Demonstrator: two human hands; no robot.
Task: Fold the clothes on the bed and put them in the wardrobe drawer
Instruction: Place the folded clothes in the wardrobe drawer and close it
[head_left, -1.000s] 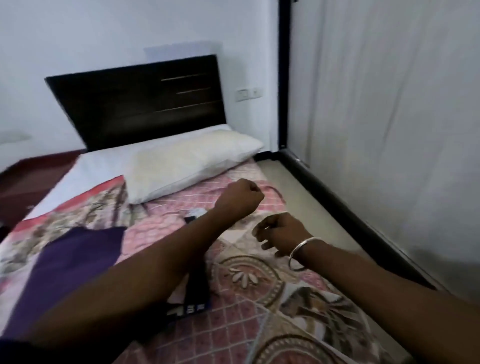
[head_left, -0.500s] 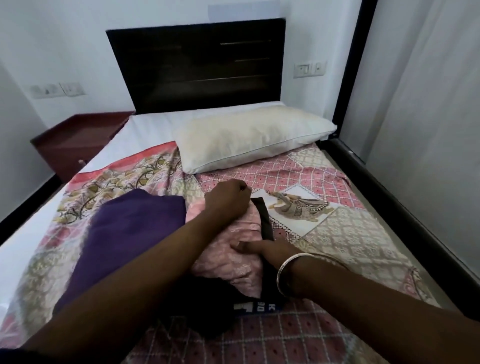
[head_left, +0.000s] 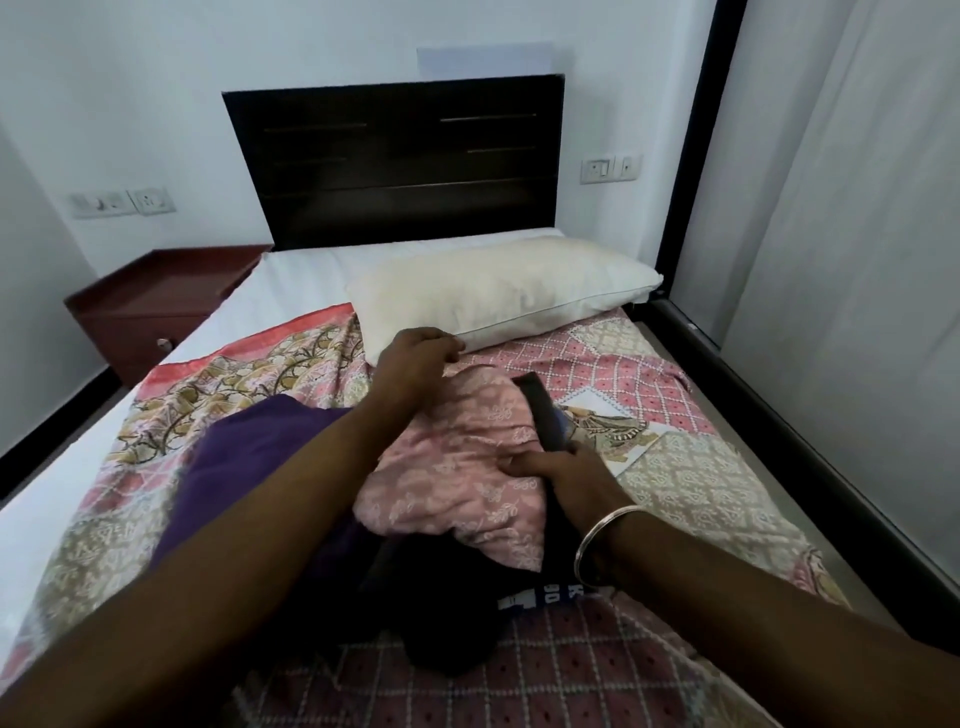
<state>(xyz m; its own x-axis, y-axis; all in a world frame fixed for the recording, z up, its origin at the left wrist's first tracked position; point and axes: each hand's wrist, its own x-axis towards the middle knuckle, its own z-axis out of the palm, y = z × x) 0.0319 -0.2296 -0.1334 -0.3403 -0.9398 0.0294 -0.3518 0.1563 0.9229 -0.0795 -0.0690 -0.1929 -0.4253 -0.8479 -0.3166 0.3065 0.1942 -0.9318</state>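
I have both hands on the heap of clothes in the middle of the patchwork-covered bed (head_left: 701, 483). My left hand (head_left: 415, 358) sits at the far edge of the crumpled pink embroidered garment (head_left: 467, 457), fingers curled down into the cloth as if pinching it, though I cannot see the fingertips well enough to be sure of the hold. My right hand (head_left: 561, 467) presses on the near right side of the pink piece, thumb flat on it, while its fingers seem to wrap the dark navy garment with white lettering (head_left: 535, 597) that runs beneath. A purple cloth (head_left: 249, 457) lies just beside, to the left, partly under my forearm. Nothing is folded yet, and no wardrobe is in view.

The risk I see: the pieces overlap, so lifting the pink one may drag the navy one along and tangle both. The cream pillow (head_left: 498, 291) is close behind and could get nudged
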